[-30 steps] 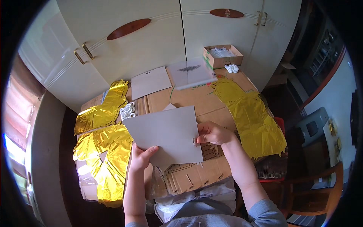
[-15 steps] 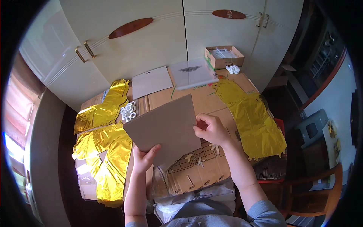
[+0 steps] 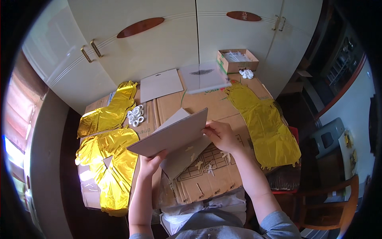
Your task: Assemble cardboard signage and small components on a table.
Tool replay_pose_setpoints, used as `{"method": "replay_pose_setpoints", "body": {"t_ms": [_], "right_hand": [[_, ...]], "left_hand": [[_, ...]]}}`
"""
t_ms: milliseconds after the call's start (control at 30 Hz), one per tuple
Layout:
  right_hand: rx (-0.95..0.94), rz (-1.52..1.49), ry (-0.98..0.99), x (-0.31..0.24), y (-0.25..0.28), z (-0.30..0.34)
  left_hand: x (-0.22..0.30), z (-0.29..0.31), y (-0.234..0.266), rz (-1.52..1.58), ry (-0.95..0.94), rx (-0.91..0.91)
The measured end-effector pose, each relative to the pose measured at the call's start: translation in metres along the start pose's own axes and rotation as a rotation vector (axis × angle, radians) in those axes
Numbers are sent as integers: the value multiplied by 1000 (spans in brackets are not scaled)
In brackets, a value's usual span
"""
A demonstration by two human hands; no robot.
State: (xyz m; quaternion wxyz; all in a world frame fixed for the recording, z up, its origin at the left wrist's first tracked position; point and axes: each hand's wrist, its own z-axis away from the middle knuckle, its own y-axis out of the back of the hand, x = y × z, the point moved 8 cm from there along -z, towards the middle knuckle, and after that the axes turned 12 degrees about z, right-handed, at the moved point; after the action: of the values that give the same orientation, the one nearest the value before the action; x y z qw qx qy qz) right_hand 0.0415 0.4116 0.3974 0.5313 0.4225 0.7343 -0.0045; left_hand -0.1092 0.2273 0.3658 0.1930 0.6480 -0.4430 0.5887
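A stiff grey-brown cardboard sheet (image 3: 171,133) is held tilted over the middle of the table, its lower left corner in my left hand (image 3: 150,164). The thumb lies along the near edge and the other fingers are mostly hidden. My right hand (image 3: 221,136) pinches the sheet's right edge between thumb and fingers. Beneath it a second grey board (image 3: 175,162) lies on the table, partly covered by the held sheet. Small pale beige pieces (image 3: 199,164) are scattered on and beside this board, near a dark line grid drawn on the cardboard tabletop (image 3: 215,191).
Gold foil balloons lie flat at the left (image 3: 117,167), back left (image 3: 105,115) and right (image 3: 270,131). White tape rolls (image 3: 135,116) sit behind the sheet. Farther back are a grey board (image 3: 161,85), a clear plastic sheet (image 3: 205,79) and a box (image 3: 238,65) of white sticks.
The held sheet has tipped to a flatter angle, showing its edge and more of the board and beige pieces beneath. My hands stay on it at nearly the same places.
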Motion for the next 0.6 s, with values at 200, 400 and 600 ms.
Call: {"method": "replay_pose_setpoints", "body": {"t_ms": [200,400,600], "right_hand": [[124,64,106,-5,6,4],[118,27,74,-13,20,4],[189,135,-26,-10,19,6]], "left_hand": [[4,-1,-8,-220,-153,-61],[28,11,-44,-296,-227,-142],[27,15,-48,-332,-273,-113]]}}
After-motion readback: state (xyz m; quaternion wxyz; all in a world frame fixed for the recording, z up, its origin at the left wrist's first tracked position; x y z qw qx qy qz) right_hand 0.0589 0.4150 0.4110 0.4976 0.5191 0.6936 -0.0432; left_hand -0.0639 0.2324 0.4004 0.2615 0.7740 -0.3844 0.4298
